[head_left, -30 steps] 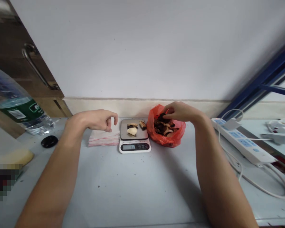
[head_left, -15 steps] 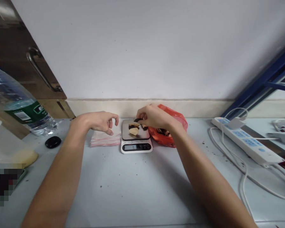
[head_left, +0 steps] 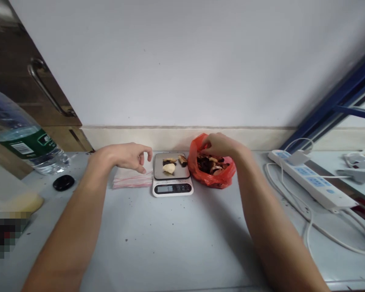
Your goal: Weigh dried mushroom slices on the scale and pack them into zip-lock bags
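Observation:
A white kitchen scale (head_left: 172, 190) stands near the wall, its display showing digits that look like 93. On its metal plate lie a pale dried slice (head_left: 169, 168), a darker-edged slice (head_left: 169, 160) and a brown curled piece (head_left: 182, 161). Right of it, an open red plastic bag (head_left: 220, 180) holds many dried brown pieces (head_left: 211, 164). My right hand (head_left: 220, 144) is over the bag's mouth, fingers curled down together; what they hold, if anything, is hidden. My left hand (head_left: 134, 157) hovers empty left of the scale, fingers loosely bent and apart, above stacked clear zip bags (head_left: 130, 180).
A large water bottle (head_left: 27, 142) and a black oval object (head_left: 63, 182) are on the left. A white power strip (head_left: 313, 178) with cables (head_left: 292, 198) lies on the right. Behind the table (head_left: 170, 251) rises a white wall (head_left: 182, 73).
My right hand has moved right from the scale to the red bag. The dark piece at its fingers has left the scale. My left hand has hardly moved.

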{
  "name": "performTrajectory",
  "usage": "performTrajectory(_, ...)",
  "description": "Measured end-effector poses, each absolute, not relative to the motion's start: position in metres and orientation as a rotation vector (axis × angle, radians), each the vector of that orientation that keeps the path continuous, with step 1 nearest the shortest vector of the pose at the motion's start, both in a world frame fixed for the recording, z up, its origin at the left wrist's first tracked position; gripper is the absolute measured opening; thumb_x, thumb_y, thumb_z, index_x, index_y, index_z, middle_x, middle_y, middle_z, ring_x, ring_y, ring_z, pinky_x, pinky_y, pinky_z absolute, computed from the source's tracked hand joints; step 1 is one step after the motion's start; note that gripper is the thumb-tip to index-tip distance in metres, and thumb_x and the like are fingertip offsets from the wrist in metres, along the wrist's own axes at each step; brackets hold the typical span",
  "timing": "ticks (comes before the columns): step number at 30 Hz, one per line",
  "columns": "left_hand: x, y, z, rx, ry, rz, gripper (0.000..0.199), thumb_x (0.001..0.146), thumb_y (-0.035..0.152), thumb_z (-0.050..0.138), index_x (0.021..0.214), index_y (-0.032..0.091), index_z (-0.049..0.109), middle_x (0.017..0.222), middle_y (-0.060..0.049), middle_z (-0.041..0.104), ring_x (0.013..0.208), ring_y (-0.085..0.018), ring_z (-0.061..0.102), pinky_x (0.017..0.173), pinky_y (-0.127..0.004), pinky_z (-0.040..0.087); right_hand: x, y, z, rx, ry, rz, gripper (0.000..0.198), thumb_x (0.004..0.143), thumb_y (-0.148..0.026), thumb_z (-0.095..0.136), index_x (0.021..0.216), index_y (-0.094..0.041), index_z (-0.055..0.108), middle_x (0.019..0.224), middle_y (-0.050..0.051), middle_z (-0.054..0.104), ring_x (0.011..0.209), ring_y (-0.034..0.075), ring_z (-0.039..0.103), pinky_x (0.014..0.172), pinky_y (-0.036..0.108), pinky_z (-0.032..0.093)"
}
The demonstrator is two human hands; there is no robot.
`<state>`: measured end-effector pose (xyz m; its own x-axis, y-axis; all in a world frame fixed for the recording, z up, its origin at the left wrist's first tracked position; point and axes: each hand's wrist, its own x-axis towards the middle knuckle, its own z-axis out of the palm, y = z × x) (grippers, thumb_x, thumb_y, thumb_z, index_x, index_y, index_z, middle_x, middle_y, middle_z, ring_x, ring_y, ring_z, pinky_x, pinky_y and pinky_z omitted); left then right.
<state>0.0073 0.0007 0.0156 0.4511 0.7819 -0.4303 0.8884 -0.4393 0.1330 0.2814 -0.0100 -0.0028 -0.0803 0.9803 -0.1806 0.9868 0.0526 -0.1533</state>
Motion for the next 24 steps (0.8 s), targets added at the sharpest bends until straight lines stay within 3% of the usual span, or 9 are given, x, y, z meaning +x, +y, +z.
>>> performTrajectory(8,0.022,-0.004,0.018,2.391,1.401,-0.4,0.03,0.074,0.04,0.058,0.1,0.024,0.057,0.099,-0.003,0.071,0.082,-0.02,0.066,0.065,-0.025,0.046,0.261,-0.003,-0.021,2.246,2.177,-0.194,0.029,0.078,-0.009,0.058,0.099,-0.018,0.077,0.086,0.013,0.075,0.077,0.024,0.069,0.054,0.027,0.04)
performTrajectory(17,0.01,0.0,0.019,2.364,1.422,-0.387,0.036,0.079,0.045,0.056,0.109,0.026,0.057,0.101,-0.005,0.073,0.084,-0.021,0.067,0.066,-0.026,0.045,0.282,-0.02,0.013,2.525,2.525,-0.388,0.01,0.072,-0.02,0.069,0.076,-0.017,0.078,0.078,0.006,0.075,0.073,0.018,0.064,0.057,0.023,0.044)
performTrajectory(24,0.007,-0.001,0.02,2.31,1.475,-0.428,0.039,0.078,0.046,0.056,0.111,0.024,0.056,0.104,-0.007,0.073,0.085,-0.022,0.066,0.066,-0.027,0.045,0.249,-0.024,0.01,2.109,2.815,-0.84,0.012,0.075,-0.018,0.067,0.074,-0.018,0.079,0.072,0.003,0.076,0.071,0.017,0.066,0.06,0.022,0.046)
